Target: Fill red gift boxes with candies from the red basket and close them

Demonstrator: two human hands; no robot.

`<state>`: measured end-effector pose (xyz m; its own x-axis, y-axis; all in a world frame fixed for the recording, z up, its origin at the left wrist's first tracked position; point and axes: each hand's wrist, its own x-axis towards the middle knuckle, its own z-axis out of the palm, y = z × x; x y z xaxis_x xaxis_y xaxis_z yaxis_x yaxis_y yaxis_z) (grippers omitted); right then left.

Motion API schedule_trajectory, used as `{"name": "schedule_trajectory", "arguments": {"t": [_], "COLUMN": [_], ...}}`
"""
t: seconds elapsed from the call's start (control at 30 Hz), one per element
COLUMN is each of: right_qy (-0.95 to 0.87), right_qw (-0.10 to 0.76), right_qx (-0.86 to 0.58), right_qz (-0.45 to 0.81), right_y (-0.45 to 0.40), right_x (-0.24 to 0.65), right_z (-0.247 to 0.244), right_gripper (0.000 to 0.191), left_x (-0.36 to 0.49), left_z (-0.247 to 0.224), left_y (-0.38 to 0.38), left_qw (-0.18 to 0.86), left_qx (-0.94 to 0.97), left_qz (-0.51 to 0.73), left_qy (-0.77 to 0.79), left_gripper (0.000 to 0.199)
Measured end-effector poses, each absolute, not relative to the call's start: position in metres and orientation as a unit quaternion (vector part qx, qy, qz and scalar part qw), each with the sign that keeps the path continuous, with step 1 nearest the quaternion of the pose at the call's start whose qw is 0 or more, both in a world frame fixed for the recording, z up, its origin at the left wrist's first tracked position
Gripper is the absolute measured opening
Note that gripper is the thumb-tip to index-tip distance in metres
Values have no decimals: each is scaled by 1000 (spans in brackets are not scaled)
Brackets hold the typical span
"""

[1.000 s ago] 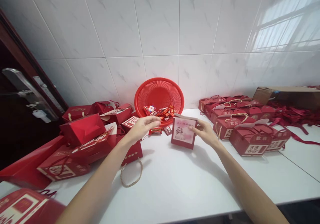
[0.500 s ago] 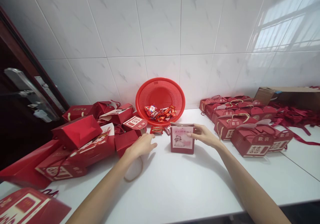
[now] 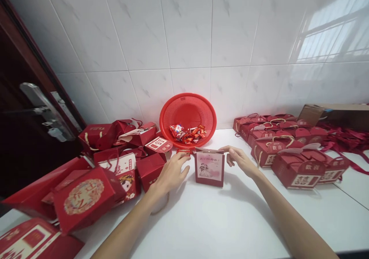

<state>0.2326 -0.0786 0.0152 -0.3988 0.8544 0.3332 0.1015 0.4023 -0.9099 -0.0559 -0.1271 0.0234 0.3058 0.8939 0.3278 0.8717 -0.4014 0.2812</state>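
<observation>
- Nearest you, the white table (image 3: 207, 228) runs from your side up to the wall, with a seam at the right.
- At your left, red boxes (image 3: 89, 201) lie jumbled, some tipped over; these look yet to be dealt with.
- A rope loop (image 3: 162, 209) lies on the table, partly hidden by your left arm.
- Your left hand (image 3: 172, 174) has thumb and fingers apart, fingertips at the sweets (image 3: 184, 152) in front of the basket.
- The bag (image 3: 209, 170), the piece in progress, stands upright between your hands, picture side toward you; you can't see inside, so how full it is can't be told.
- Your right hand (image 3: 241, 162) has bent fingers at the bag's upper right corner; whether they grip can't be told.
- At your right, handled boxes (image 3: 300, 166) stand in neat rows, apparently done.
- Farther off, the red basket (image 3: 187, 111) leans back, candies (image 3: 190, 135) left in its bottom.
- Ribbons (image 3: 343, 137) spill beside a carton (image 3: 311, 114).
- Behind are the tiled wall (image 3: 190, 28), reflecting a window, and a dark door (image 3: 17, 136).
</observation>
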Motion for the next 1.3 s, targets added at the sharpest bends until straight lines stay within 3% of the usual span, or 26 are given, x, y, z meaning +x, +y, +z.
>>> {"name": "schedule_trajectory", "arguments": {"t": [0.37, 0.6, 0.8, 1.0, 1.17, 1.3], "right_qy": [-714, -705, -724, -642, -701, -718], "right_qw": [358, 342, 332, 411, 409, 421], "right_qx": [-294, -269, -223, -249, -408, -445], "right_qz": [525, 561, 562, 597, 418, 330], "right_y": [-94, -101, -103, -73, -31, -8], "right_x": [217, 204, 200, 205, 185, 150], "right_z": [22, 19, 15, 3, -9, -25], "right_gripper": [58, 53, 52, 58, 37, 31], "left_x": [-106, -116, -77, -53, -54, -62], "left_z": [-1, 2, 10, 29, 39, 43], "left_y": [-156, -152, -152, -108, -75, -73], "left_qw": [-20, -8, 93, 238, 358, 475], "left_qx": [870, 863, 777, 687, 654, 678], "left_qz": [299, 321, 409, 454, 436, 321], "left_qy": [391, 390, 469, 514, 504, 460], "left_gripper": [23, 23, 26, 29, 26, 36]}}
